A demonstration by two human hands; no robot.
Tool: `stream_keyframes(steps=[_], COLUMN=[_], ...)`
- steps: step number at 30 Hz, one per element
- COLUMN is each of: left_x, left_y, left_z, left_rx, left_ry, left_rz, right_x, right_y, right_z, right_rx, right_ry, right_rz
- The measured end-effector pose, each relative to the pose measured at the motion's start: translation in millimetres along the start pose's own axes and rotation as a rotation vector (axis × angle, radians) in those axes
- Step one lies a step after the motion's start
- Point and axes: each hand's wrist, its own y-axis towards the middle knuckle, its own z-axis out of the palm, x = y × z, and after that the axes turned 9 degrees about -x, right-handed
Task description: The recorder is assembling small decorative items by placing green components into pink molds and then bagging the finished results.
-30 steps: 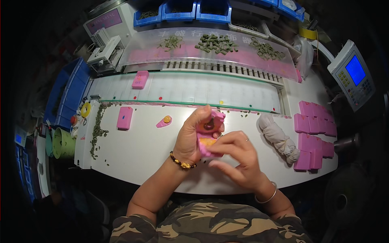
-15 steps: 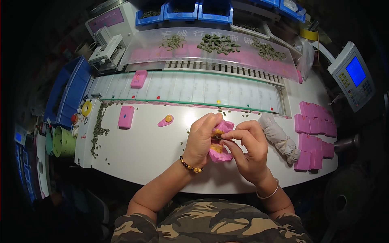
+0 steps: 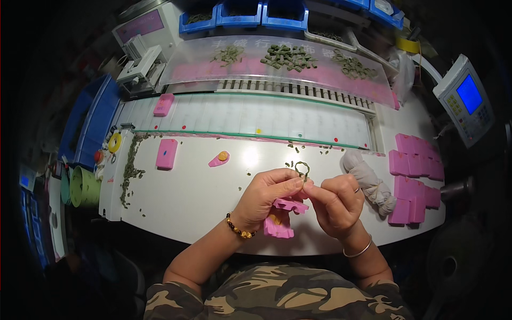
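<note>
My left hand is closed round a pink rubber mould whose two halves gape apart, with yellowish patches inside. Its thumb and forefinger also meet at the base of a thin dark green ring. My right hand pinches that ring's lower end between thumb and forefinger, the loop standing up above the fingertips. Small green scraps lie on the white table just beyond. To the left is a small pink mould piece with a yellow knob.
Pink blocks are stacked at the right beside a twisted grey cloth. A glass-topped conveyor crosses behind, carrying a pink block. Several green rings lie on a clear cover. A control panel stands at right.
The green ring has come out of the mould and now stands up between my fingertips. The mould has tipped lower in my left hand. On the conveyor, the pink block has shifted left.
</note>
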Motion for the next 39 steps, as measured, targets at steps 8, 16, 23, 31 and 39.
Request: stream_keyframes(steps=[8, 16, 23, 31, 39], left_x=[2.8, -1.4, -8.5, -2.9, 1.5], left_y=[1.7, 10.1, 12.8, 14.9, 16.9], left_z=[4.6, 3.2, 0.5, 1.6, 4.6], left_rx=[-0.19, -0.287, -0.328, -0.259, -0.138], left_ry=[0.479, 1.196, 1.486, 1.473, 0.869], left_rz=[0.365, 1.275, 1.419, 1.297, 0.652], right_x=[-0.6, -15.2, -17.7, -9.7, -35.2], right_y=[-15.0, -28.2, -17.3, -6.2, 3.7], right_z=[4.2, 4.1, -1.9, 0.7, -16.3], right_rx=[0.083, 0.085, 0.053, 0.173, 0.335], right_ry=[0.386, 1.258, 0.671, 0.565, 0.812], right_rz=[0.554, 1.73, 1.167, 0.873, 1.245])
